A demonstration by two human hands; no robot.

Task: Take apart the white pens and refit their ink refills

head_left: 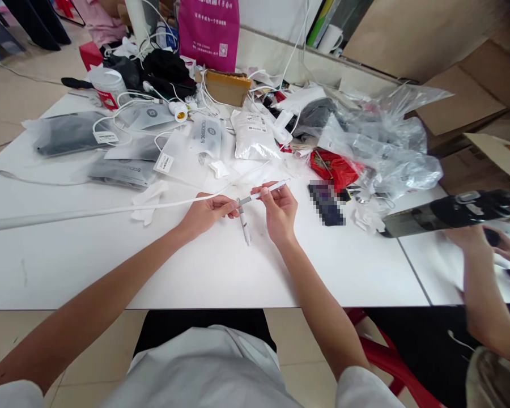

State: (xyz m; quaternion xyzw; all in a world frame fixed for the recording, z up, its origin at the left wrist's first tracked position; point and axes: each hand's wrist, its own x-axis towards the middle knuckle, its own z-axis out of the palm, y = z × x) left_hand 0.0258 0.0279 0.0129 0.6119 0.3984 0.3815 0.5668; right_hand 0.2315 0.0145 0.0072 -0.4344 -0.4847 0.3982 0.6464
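Observation:
Near the middle of the white table (221, 266), my left hand (210, 214) pinches the grey end of a slim white pen-like stick (268, 190). My right hand (279, 211) has its fingers closed round the white part of the same stick, which tilts up to the right. Just below the grey end, between the hands, a second white pen-like piece (245, 228) points down toward the table; whether it touches my left fingertips is unclear. A white cable (161, 205) passes above my left hand. To the right of my right hand lies a dark, pixelated flat object (326, 204).
Packed pouches (121, 171), a white packet (255, 136), an open box (226, 88) and clear plastic bags (378, 141) crowd the back. A dark bottle (446, 212) lies at the right, beside another person's arm (484, 289). Crumpled tissue (147, 204) lies left of my hands.

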